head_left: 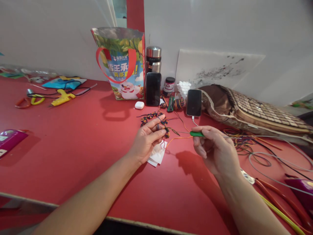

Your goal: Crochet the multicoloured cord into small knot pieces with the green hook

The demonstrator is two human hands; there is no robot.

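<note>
My left hand [149,138] is closed, thumb and fingers pinching a dark multicoloured yarn piece [167,133]. A string of small crocheted rings [144,120] in the same navy and orange yarn curves behind those fingers. In my right hand [218,148] is a crochet hook [196,133], held by its green handle between thumb and fingers. Its thin metal shaft points left toward a dark loop [175,132] beside the yarn piece; whether it passes through the loop is too small to tell. An orange strand [179,138] runs between the hands. White paper [158,155] lies under my left hand.
Behind the hands stand a phone [153,88], a second phone [194,102] on a cable, a yarn ball [179,104] and a shopping bag [127,75]. Loose yarn [241,143] and red-handled pliers [276,192] lie right, a yellow glue gun [62,98] left.
</note>
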